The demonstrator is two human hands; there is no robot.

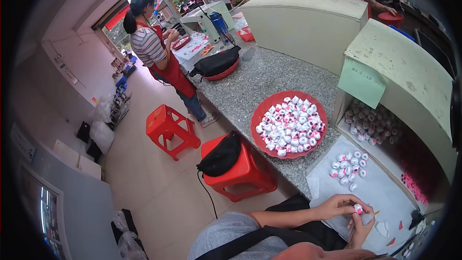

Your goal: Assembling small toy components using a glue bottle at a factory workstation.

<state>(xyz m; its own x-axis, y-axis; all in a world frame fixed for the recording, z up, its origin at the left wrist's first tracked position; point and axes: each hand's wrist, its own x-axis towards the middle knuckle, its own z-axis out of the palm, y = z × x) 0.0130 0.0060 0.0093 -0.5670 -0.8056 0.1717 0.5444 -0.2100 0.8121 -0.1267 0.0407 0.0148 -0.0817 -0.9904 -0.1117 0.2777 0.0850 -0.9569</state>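
Note:
Near the bench's front edge, at lower right, my two hands meet around a small white-and-pink figurine piece point(357, 208). My left hand point(340, 205) pinches it from above, fingers curled. From below, my right hand point(360, 229) has its thumb and fingers closed against the same piece. A thin yellowish stick point(378, 212) pokes out beside the fingers; which hand bears it I cannot tell. Under them lies a white paper sheet point(317, 171), with a loose group of similar pieces point(347, 166) on it. Beyond stands a red bowl point(256, 137) heaped with more of them.
A pale shelf unit point(409, 62) with stored pieces point(370, 123) borders the right. White and red scraps point(382, 229) lie by my right hand. Red stools point(240, 175) stand left of the bench, one bearing a black bag point(220, 156). A person in a red apron point(166, 62) works farther off.

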